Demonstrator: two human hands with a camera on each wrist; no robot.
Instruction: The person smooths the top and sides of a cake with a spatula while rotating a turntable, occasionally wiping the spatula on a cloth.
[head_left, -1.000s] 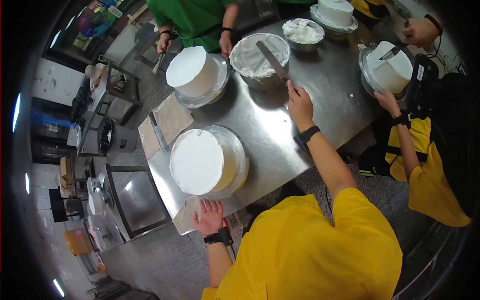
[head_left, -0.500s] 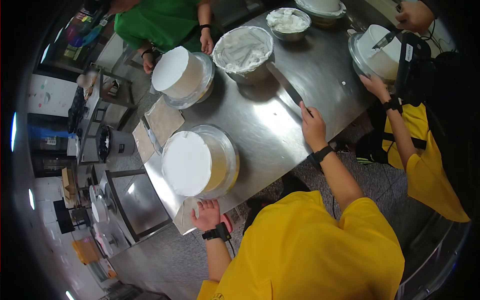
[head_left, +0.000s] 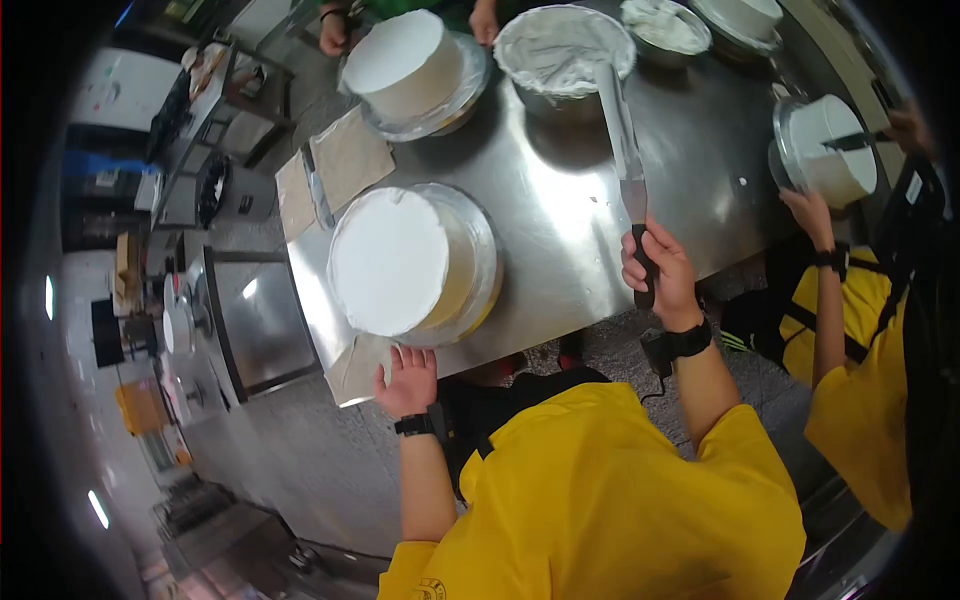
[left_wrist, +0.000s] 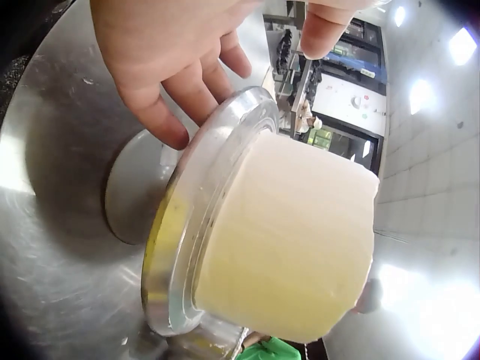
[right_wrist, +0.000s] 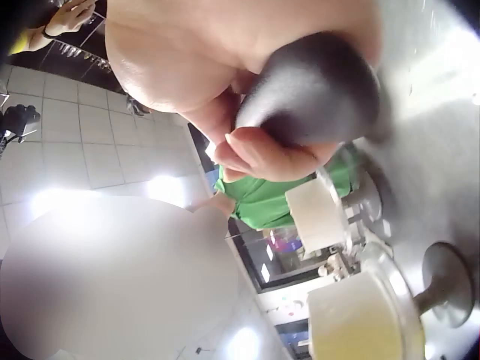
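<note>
A round white-coated cake (head_left: pixel 390 262) stands on a metal turntable (head_left: pixel 490 265) near the table's front left corner. My left hand (head_left: pixel 408 383) is beside its near edge, palm up and fingers extended. In the left wrist view those fingertips (left_wrist: pixel 176 136) are right at the turntable's rim (left_wrist: pixel 169 277). With my right hand (head_left: pixel 665 270) I grip an icing spatula (head_left: pixel 622 130) by its black handle (right_wrist: pixel 315 90). Its long blade points away from me over the table, and the tip overlaps the rim of a bowl of white cream (head_left: pixel 565 50) in the head view.
Another coated cake (head_left: pixel 400 62) on a turntable stands across the table by a person in green. A cloth (head_left: pixel 350 160) with a second spatula (head_left: pixel 318 190) lies at the left edge. On the right, a person in yellow works on a further cake (head_left: pixel 835 150).
My right hand has drawn the spatula back from over the cream bowl and turned, so the blade points farther forward. The left hand stays by the turntable, and the head view has shifted.
</note>
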